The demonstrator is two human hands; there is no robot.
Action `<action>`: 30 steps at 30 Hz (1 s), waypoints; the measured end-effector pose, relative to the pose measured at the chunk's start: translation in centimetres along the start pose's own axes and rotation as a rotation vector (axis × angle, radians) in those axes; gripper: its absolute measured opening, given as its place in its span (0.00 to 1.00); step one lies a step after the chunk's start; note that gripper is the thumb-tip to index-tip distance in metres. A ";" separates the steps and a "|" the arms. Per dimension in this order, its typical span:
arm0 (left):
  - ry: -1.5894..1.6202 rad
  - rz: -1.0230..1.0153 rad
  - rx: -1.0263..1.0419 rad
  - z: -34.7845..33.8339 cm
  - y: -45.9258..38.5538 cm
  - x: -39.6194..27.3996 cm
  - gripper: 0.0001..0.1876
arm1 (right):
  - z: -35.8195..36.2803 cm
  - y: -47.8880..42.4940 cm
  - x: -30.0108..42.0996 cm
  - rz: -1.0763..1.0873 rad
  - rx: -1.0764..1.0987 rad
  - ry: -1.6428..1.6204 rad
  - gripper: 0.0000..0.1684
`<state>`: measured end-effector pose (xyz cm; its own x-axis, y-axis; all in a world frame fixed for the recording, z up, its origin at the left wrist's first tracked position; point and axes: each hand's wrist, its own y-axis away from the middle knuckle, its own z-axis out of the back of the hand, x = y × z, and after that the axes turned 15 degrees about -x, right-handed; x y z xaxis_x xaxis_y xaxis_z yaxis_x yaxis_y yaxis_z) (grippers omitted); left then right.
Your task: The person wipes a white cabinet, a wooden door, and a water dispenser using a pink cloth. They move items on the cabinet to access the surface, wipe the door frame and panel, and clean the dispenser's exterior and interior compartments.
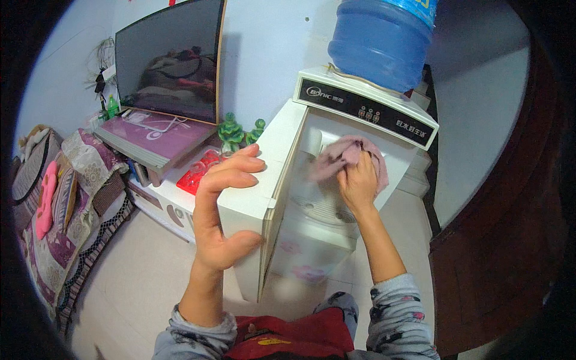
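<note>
My right hand (360,184) grips a bunched pink cloth (342,155), which is blurred along its left side. The cloth lies against the inner recess of a white water dispenser (364,108), above its round drip grille (324,213). My left hand (220,211) is at the dispenser's white door (252,189), which is swung out to the left. Its fingers are spread from the thumb, with the fingertips over the door's upper surface and the thumb by its lower face. How firmly they touch it, I cannot tell.
A large blue water bottle (382,45) stands upside down on the dispenser. To the left, a television (171,63), green ornaments (231,132) and a red tray (198,173) stand on a white cabinet (166,213). A cloth-covered sofa (67,216) is at far left, dark brown furniture (495,270) at right.
</note>
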<state>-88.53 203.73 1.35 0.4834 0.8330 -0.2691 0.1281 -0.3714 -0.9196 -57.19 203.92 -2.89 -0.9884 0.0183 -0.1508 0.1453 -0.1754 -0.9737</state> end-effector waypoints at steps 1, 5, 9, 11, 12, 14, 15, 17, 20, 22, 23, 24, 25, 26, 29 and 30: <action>0.003 -0.008 -0.002 0.0 0.1 0.1 0.31 | -0.6 -0.4 0.6 -0.016 -0.042 0.006 0.17; 0.009 -0.011 -0.012 -0.2 0.0 0.0 0.31 | -3.0 -2.3 1.9 0.100 0.020 0.023 0.16; 0.004 0.006 -0.031 -0.3 0.1 -0.2 0.32 | -4.6 -3.2 4.0 0.155 0.088 -0.014 0.17; 0.008 -0.011 -0.019 -0.2 0.1 -0.2 0.32 | -5.3 -2.8 4.5 0.205 0.042 -0.005 0.15; 0.017 -0.018 -0.017 -0.2 0.0 -0.1 0.32 | -5.4 -2.5 4.5 0.235 0.022 0.007 0.14; 0.010 -0.035 -0.010 -0.1 -0.1 -0.1 0.32 | -5.3 -1.7 4.4 0.271 0.060 -0.004 0.15; 0.007 -0.043 -0.004 -0.1 -0.1 0.0 0.32 | -5.2 -1.3 4.3 0.287 0.078 -0.009 0.15; 0.003 -0.037 -0.010 0.0 -0.2 0.1 0.32 | -5.2 -0.4 4.1 0.305 0.177 -0.021 0.16; -0.016 -0.022 -0.010 0.2 -0.2 -0.1 0.32 | -4.8 0.9 4.2 0.450 0.289 0.029 0.17; -0.003 -0.003 -0.022 0.0 -0.2 -0.2 0.33 | -4.2 2.2 3.4 0.519 0.355 0.055 0.18; 0.003 -0.002 -0.026 0.0 -0.1 0.0 0.33 | -4.0 3.4 2.5 0.518 0.389 0.042 0.18; 0.000 -0.003 -0.030 0.1 -0.1 0.1 0.33 | -3.6 4.3 1.9 0.518 0.418 0.022 0.17; -0.002 -0.006 -0.041 0.3 -0.1 0.1 0.33 | -2.7 4.7 1.3 0.451 0.451 -0.012 0.18; -0.006 -0.004 -0.041 0.5 -0.2 0.1 0.34 | -1.5 5.0 0.7 0.384 0.483 -0.045 0.18; 0.006 -0.003 -0.054 0.6 -0.2 0.3 0.35 | 1.8 7.0 -2.9 0.259 0.472 0.026 0.18; -0.006 -0.012 -0.039 0.7 -0.3 0.5 0.36 | 2.6 7.7 -4.4 0.222 0.481 0.062 0.18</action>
<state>-88.93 204.50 1.36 0.4769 0.8395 -0.2602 0.1673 -0.3774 -0.9108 -51.86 199.89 -9.31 -0.9296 -0.0150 -0.3683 0.2995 -0.6130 -0.7311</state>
